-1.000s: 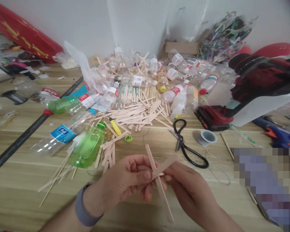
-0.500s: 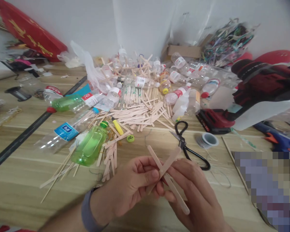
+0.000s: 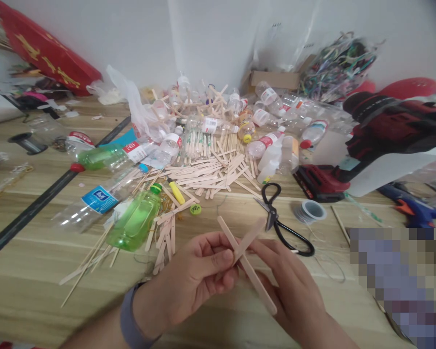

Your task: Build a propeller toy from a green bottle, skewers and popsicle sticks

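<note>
Two flat wooden sticks (image 3: 256,281) cross in an X above the table. My left hand (image 3: 199,276) pinches them near the crossing between thumb and fingers. At their right side is my right hand (image 3: 288,281), its fingers behind the sticks and partly hidden by them; whether it grips them does not show. Black-handled scissors (image 3: 272,213) lie half open just beyond my right hand. More wooden sticks (image 3: 203,174) are piled farther back, with a smaller bunch (image 3: 165,237) left of my left hand.
A green bottle (image 3: 136,218), a yellow tool (image 3: 176,191) and a black bar (image 3: 32,208) lie left. On the right are a wire spool (image 3: 310,212), a red-black power drill (image 3: 385,140) and a blue glue gun (image 3: 414,203). Plastic bottles (image 3: 265,143) crowd the back.
The crossed sticks have shifted slightly left and up with my left hand. My right hand's fingers have moved back a little from the crossing, and its lower fingertips no longer show beneath it.
</note>
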Motion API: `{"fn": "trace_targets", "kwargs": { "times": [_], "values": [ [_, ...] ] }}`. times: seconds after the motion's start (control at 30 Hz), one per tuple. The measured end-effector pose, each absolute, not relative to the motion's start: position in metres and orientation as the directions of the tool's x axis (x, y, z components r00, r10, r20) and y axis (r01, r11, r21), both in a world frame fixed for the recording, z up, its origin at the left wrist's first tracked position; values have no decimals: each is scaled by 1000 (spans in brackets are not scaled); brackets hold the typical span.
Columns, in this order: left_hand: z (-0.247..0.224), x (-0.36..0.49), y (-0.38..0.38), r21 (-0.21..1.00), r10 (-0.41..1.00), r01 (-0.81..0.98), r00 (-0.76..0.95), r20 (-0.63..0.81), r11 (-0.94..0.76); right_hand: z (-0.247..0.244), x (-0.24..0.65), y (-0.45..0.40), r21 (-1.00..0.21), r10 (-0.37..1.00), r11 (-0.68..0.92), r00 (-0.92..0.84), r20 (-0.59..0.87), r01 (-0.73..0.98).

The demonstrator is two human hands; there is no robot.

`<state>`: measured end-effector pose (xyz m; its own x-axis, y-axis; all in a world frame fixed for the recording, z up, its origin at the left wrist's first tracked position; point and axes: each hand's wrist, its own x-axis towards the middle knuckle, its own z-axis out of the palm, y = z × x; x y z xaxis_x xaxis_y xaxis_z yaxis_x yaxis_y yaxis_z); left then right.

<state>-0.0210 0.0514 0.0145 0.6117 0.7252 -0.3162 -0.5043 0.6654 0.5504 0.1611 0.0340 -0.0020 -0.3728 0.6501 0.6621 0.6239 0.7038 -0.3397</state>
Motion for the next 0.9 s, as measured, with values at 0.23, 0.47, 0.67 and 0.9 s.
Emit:
{"fn": "trace_targets", "kwargs": {
  "times": [0.23,0.47,0.67,0.9],
  "values": [
    [20,-28,54,708,781,-411,534,-324,574,3,166,42,-370,651,719,-383,656,588],
    [20,-38,53,991,984,103,152,-96,81,-2,167,41,-294,662,683,-396,637,669],
    [20,-39,55,969,966,204,244,87,-139,0,166,40,-233,642,682,-414,646,693],
    [20,-38,59,991,964,115,262,32,-64,0,166,39,-167,634,663,-430,642,730]
  ]
}}
